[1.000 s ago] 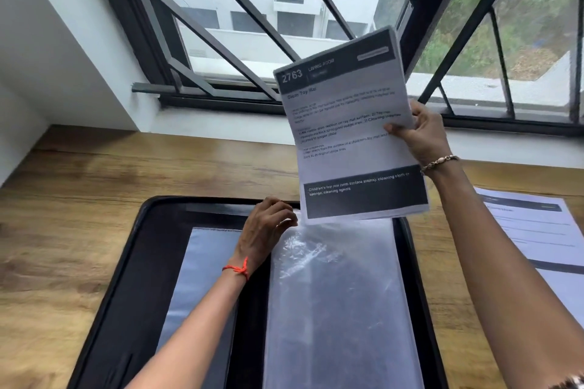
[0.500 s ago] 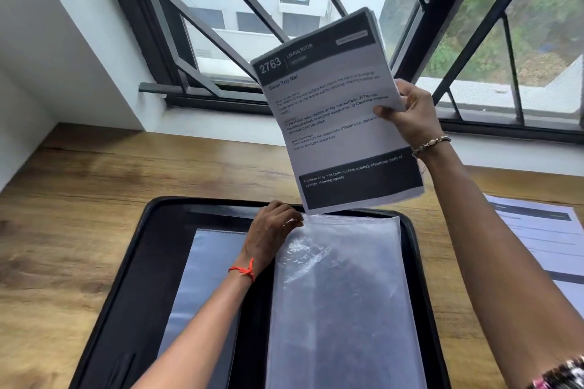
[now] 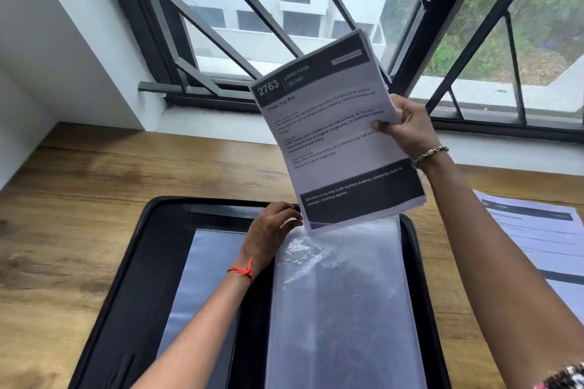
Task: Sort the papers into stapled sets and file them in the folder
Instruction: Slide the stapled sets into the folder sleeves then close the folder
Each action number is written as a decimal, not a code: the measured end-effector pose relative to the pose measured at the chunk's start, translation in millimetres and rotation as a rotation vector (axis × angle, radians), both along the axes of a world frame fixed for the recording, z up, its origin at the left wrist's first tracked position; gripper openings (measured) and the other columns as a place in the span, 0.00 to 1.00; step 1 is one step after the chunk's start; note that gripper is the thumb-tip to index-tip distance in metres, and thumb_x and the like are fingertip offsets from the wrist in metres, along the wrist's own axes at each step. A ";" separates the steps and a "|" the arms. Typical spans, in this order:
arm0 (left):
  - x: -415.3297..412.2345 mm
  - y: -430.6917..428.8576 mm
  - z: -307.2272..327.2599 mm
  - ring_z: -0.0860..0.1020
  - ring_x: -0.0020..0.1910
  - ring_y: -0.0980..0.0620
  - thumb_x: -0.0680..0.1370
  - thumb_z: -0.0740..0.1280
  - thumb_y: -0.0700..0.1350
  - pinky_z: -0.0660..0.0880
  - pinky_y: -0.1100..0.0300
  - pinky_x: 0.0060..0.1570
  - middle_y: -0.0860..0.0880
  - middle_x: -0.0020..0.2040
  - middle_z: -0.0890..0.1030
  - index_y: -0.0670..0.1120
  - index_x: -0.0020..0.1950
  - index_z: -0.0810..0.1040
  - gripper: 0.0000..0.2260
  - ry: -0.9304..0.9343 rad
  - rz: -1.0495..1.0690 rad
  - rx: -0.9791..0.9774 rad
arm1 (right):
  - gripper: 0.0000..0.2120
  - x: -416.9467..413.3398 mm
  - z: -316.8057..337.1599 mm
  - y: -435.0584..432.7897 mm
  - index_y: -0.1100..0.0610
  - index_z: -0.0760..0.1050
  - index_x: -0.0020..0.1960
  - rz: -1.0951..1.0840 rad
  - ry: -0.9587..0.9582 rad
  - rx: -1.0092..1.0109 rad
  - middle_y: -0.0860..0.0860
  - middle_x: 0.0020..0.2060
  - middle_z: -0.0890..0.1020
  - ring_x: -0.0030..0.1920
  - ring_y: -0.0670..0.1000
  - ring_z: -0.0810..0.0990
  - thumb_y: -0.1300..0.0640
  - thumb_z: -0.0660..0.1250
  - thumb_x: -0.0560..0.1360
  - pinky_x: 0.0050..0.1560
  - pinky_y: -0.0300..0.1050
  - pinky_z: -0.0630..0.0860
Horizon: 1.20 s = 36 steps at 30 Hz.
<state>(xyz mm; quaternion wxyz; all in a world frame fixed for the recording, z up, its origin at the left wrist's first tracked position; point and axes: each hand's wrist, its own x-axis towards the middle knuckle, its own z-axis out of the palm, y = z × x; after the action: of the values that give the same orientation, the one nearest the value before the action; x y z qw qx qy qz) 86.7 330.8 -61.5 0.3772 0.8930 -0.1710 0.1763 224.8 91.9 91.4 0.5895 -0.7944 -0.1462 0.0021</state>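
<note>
The wooden table (image 3: 79,215) carries everything, and the black folder (image 3: 132,262) lies open flat on it, just below the window (image 3: 284,9), so both hands can work over it. On the folder's right half a clear sleeve (image 3: 341,309) lies uppermost, its mouth turned to the folder's far edge, which is probably why the paper comes in from that end. Above that far edge the paper set (image 3: 335,136), several sheets thick and headed "2763", hangs tilted in the air with its lower corner touching the sleeve's mouth, aimed to slide down inside; whether it is stapled cannot be told. More loose papers (image 3: 543,237) lie on the table to the right of the folder, apparently waiting their turn. The right hand (image 3: 410,126) grips the set by its right edge, thumb on the printed face and fingers behind, a hold that leaves the lower end free to enter. The left hand (image 3: 268,230), fingers curled, appears to pinch the sleeve's top left corner, most likely to keep the mouth open and the slippery plastic from sliding. A red thread (image 3: 243,270) circles the left wrist.
</note>
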 end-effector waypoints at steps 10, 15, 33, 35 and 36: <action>0.5 -8.7 3.9 0.68 0.47 0.54 0.73 0.61 0.51 0.59 0.61 0.43 0.54 0.43 0.79 0.47 0.43 0.78 0.10 0.027 0.135 0.195 | 0.16 -0.6 -33.7 28.8 0.61 0.74 0.51 -0.130 0.084 0.007 0.47 0.39 0.79 0.35 0.36 0.79 0.76 0.66 0.68 0.40 0.33 0.77; -2.9 -31.9 8.4 0.66 0.48 0.54 0.74 0.57 0.53 0.56 0.57 0.46 0.54 0.44 0.80 0.48 0.46 0.78 0.13 0.078 0.108 0.207 | 0.17 -5.3 -36.7 36.0 0.60 0.75 0.52 -0.156 0.101 0.013 0.50 0.41 0.79 0.38 0.42 0.78 0.76 0.66 0.68 0.40 0.32 0.76; -8.2 -140.8 43.4 0.67 0.48 0.55 0.72 0.69 0.44 0.55 0.64 0.51 0.55 0.45 0.83 0.48 0.46 0.82 0.04 0.215 0.019 -0.190 | 0.17 -13.7 -42.6 36.2 0.57 0.75 0.50 -0.226 0.176 0.057 0.54 0.40 0.80 0.32 0.41 0.78 0.75 0.66 0.68 0.36 0.35 0.77; -6.7 -142.6 43.3 0.66 0.50 0.55 0.72 0.70 0.43 0.55 0.64 0.51 0.55 0.46 0.82 0.48 0.43 0.83 0.03 0.214 0.042 -0.179 | 0.17 -13.3 -43.6 38.3 0.57 0.75 0.50 -0.234 0.181 0.061 0.55 0.41 0.80 0.35 0.47 0.79 0.75 0.66 0.68 0.37 0.38 0.77; -5.9 -142.8 43.3 0.66 0.50 0.55 0.71 0.70 0.43 0.55 0.64 0.51 0.55 0.46 0.81 0.49 0.42 0.83 0.02 0.208 0.063 -0.173 | 0.17 -13.1 -44.0 38.8 0.57 0.75 0.50 -0.240 0.183 0.059 0.56 0.42 0.81 0.36 0.49 0.78 0.74 0.66 0.68 0.38 0.40 0.77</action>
<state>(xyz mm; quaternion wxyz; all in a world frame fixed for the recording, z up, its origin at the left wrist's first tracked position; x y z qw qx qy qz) 80.7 188.0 -18.2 0.4628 0.8754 -0.0873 0.1087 211.7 130.7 47.4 0.6194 -0.7851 0.0040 -0.0001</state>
